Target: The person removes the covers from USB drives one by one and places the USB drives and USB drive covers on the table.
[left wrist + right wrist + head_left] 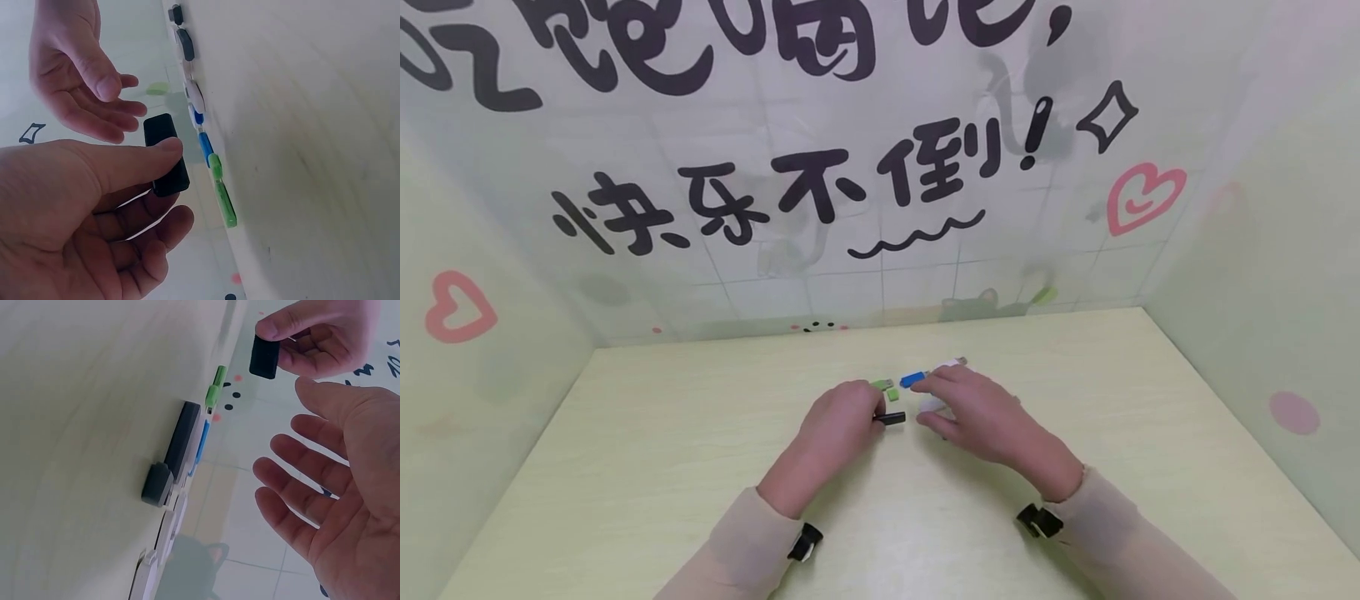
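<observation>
Between thumb and fingers, my left hand (841, 421) pinches a black USB stick (891, 418) just above the table; no metal plug shows on it. My right hand (977, 412) hovers to the right of it, fingers loosely spread and holding nothing, as the right wrist view shows. Beyond the left hand lie a green USB stick (882, 384) with a bare metal plug and its green cap (892, 395). A blue USB stick (913, 380) lies by the right fingertips. Another black USB stick (183, 440) rests on the table, mostly hidden by the right hand in the head view.
White USB sticks (165, 534) lie in the same row, partly behind the right hand in the head view. A dark cap (157, 484) sits at the end of the lying black stick. The pale table (662, 450) meets printed walls (880, 283) at the back and sides.
</observation>
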`<act>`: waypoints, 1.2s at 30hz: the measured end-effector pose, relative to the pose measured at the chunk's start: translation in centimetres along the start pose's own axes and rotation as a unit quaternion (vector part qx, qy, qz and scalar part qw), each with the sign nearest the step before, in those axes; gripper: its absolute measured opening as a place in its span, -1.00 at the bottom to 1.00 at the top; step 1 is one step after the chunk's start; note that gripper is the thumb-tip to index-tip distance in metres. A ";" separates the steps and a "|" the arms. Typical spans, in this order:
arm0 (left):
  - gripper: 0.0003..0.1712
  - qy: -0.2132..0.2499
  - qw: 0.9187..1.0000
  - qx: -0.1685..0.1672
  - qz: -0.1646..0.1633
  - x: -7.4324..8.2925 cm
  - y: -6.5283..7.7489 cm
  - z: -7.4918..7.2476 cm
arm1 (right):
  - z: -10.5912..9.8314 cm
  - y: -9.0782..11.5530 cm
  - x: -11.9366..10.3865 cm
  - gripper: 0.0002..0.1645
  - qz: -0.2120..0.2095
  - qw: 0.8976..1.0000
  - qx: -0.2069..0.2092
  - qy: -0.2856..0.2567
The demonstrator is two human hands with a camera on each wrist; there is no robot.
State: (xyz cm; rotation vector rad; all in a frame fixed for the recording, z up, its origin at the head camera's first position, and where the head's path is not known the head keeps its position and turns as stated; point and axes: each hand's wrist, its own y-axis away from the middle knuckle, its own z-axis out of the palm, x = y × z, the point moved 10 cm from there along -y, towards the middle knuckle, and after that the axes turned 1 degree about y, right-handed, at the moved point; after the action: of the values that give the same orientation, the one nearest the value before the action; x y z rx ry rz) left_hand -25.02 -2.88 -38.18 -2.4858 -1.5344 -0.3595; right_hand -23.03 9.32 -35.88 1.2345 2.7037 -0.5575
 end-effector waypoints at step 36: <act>-0.83 -0.014 0.993 0.098 0.068 2.5 2.3 -1.8 | 1.6 -0.6 -2.9 -0.91 -0.090 0.996 0.022 -0.001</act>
State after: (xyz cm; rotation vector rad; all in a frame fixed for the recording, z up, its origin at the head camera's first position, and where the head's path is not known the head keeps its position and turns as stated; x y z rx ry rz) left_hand -22.01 -2.28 -35.82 -2.4321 -1.3301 -0.1448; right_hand -21.59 6.32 -36.43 1.0035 2.8339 -0.6431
